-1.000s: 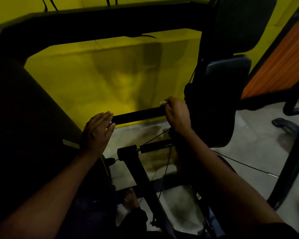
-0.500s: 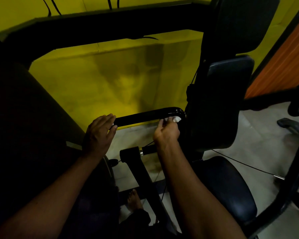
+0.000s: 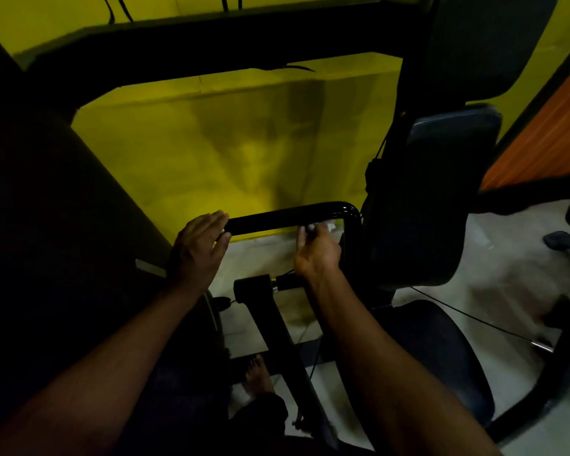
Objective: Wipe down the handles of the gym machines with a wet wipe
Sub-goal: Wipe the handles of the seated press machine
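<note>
**Pale floor under the machine**

The pale floor (image 3: 514, 274) shows below and to the right of the fingers of your right hand (image 3: 316, 255), and again in the gap between them and the fingers of your left hand (image 3: 198, 255). Well below your right fingers, a bare foot (image 3: 259, 373) stands flat on it. Just right of that foot, a dark base bar (image 3: 320, 352) of the machine lies across the floor. Farther right of your right fingers and lower, a thin cable (image 3: 474, 319) trails over the floor to a metal end. Out to the right, level with your fingertips, a black machine foot (image 3: 563, 241) rests on it.
</note>
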### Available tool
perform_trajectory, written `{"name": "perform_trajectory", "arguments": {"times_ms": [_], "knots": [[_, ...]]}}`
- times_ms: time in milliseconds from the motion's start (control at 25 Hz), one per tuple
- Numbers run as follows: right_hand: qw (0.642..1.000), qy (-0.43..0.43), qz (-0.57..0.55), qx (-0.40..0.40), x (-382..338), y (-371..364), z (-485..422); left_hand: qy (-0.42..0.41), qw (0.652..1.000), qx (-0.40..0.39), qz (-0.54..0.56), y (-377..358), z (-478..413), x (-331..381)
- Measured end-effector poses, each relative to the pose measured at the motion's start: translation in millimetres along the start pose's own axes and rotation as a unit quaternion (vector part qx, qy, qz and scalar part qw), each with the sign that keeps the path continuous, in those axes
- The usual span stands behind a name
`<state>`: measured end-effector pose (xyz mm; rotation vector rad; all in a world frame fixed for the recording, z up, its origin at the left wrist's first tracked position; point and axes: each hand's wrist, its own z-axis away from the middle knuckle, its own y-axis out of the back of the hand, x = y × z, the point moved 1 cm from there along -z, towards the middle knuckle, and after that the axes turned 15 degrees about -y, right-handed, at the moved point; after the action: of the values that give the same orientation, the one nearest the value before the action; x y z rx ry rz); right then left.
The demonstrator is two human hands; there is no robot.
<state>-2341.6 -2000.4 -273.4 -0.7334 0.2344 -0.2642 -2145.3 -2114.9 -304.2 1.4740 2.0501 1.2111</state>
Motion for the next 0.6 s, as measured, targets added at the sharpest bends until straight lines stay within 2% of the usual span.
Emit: {"name": "perform_trajectory", "arguments": {"times_ms": [120,200,240,320,360,400,480,520,560,600], "knots": [[0.988,0.067,0.130,0.039,6,8,-2,-0.011,1.000,-0.011,-0.013,6,-2,-2],[0.961,0.195,0.185,0.063,10,13,-6,-0.018,0.999,-0.028,-0.018,9,-7,-1],[0.924,0.282,0.248,0.078,12,14,-6,-0.013,0.999,-0.034,-0.016,10,-8,0],[0.796,0.437,0.410,0.087,15,12,-6,0.011,0.999,-0.035,0.000,9,-4,4],[0.739,0.482,0.461,0.098,12,13,-10,0.023,0.999,-0.034,0.010,9,0,6],[0.713,0.506,0.470,0.125,6,13,-10,0.031,0.999,-0.033,0.017,7,4,8],[0.684,0.536,0.466,0.168,-3,9,-7,0.034,0.999,-0.029,0.021,7,7,11],[0.633,0.553,0.517,0.162,-4,5,-4,0.031,0.999,-0.022,0.020,9,5,11],[0.542,0.577,0.597,0.132,-5,2,-2,0.026,1.000,-0.012,0.013,11,2,9],[0.432,0.600,0.668,0.083,-11,1,-1,0.015,1.000,-0.005,0.001,13,-3,8]]}}
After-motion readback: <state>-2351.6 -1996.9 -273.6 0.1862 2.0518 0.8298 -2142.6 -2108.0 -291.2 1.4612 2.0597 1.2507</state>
